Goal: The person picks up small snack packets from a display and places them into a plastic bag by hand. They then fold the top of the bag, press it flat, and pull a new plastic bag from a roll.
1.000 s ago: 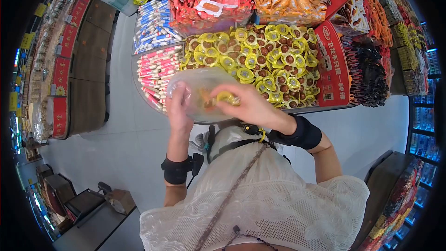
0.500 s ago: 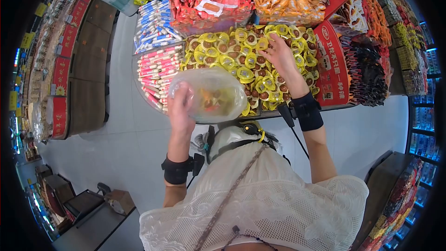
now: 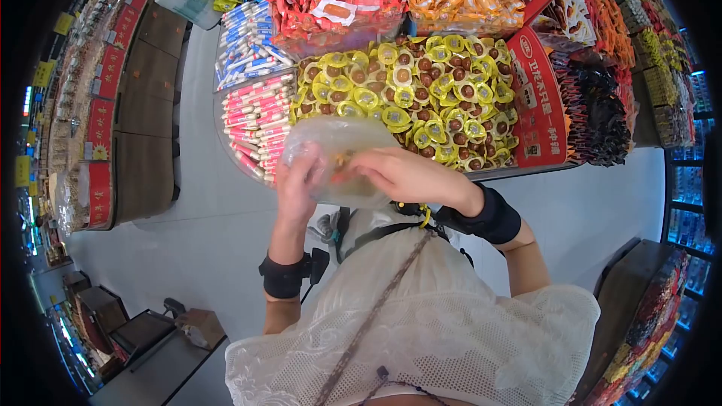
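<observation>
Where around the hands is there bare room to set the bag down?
Bare room: only the grey floor between the display bins and the left shelving. Crowded: the yellow snack bin and pink stick bin are heaped full beside the plastic bag.

The snacks (image 3: 421, 98) in the upper middle are yellow with brown centres; the plastic bag (image 3: 338, 158) is clear.

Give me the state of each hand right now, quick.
Left hand: closed, its grip on the clear plastic bag.
Right hand: fingers at the bag's mouth; whether it holds a snack cannot be told.
</observation>
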Demonstrator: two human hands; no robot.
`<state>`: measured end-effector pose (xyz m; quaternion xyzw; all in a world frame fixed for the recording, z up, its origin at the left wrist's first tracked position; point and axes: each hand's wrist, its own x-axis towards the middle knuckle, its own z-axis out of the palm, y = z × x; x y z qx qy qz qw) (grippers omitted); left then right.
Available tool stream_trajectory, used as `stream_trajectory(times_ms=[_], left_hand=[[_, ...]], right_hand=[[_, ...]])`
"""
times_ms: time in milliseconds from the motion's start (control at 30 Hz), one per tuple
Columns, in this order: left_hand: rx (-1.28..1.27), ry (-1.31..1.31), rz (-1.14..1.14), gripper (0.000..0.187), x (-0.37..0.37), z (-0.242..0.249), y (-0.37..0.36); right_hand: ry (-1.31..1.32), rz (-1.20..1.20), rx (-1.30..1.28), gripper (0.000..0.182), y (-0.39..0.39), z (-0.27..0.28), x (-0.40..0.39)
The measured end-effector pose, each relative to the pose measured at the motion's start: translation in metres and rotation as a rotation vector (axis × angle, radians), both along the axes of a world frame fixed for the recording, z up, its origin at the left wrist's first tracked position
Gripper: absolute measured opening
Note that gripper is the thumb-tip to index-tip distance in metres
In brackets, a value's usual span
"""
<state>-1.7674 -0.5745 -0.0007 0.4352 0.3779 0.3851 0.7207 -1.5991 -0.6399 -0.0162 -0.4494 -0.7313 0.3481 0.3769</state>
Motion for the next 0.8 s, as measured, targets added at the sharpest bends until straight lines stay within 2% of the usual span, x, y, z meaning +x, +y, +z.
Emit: stream_trajectory(times_ms=[133, 233, 300, 367, 467, 600, 700, 800], left_hand=[[0.037, -0.144, -0.213, 0.008, -0.006, -0.008, 0.004], [-0.009, -0.027, -0.104, 0.009, 0.007, -0.002, -0.006], [-0.002, -0.019, -0.113, 0.009, 0.009, -0.002, -0.009], [0.012, 0.003, -0.109, 0.01, 0.01, -0.004, -0.011], [0.036, 0.025, -0.098, 0.01, 0.01, -0.009, -0.014], [0.063, 0.018, -0.11, 0.01, 0.009, -0.008, -0.014], [0.062, 0.022, -0.077, 0.011, 0.012, 0.0, -0.016], [0.082, 0.031, -0.097, 0.012, 0.009, -0.001, -0.015]], right_hand=[[-0.203, -0.006, -0.079, 0.018, 0.003, -0.042, -0.023], [-0.292, -0.01, -0.03, 0.019, 0.002, -0.075, -0.036], [-0.336, -0.027, 0.045, 0.02, 0.001, -0.099, -0.04], [-0.303, -0.05, 0.008, 0.02, 0.005, -0.131, -0.051], [-0.331, 0.048, -0.089, 0.02, 0.013, -0.14, -0.057], [-0.471, 0.212, -0.187, 0.021, 0.022, -0.123, -0.052], [-0.256, -0.005, -0.228, 0.022, 0.028, -0.138, -0.056], [-0.256, 0.012, -0.257, 0.023, 0.029, -0.135, -0.049]])
